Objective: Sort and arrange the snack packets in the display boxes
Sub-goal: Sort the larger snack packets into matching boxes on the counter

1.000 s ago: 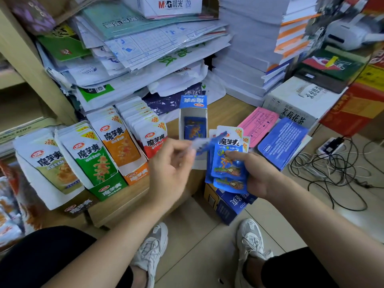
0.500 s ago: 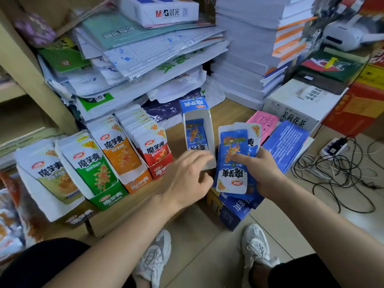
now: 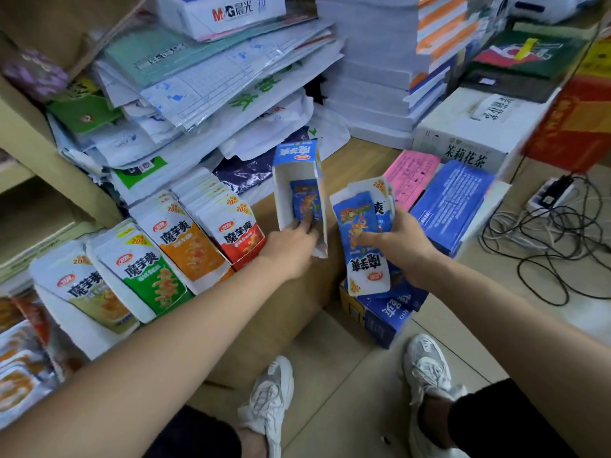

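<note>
The blue box point(image 3: 281, 193), nearly bare beside the filled rows point(image 3: 188, 249) to its left, now has the left hand point(image 3: 291, 242) reaching inside, where half a second ago that hand was only at its mouth. The right hand point(image 3: 400, 246) stays clamped on the stack point(image 3: 358, 226) of blue packets just right of the box. Left fingers lie straight on a packet point(image 3: 305, 200) inside, pressing it flat, so one more looks filed and the stack remains.
</note>
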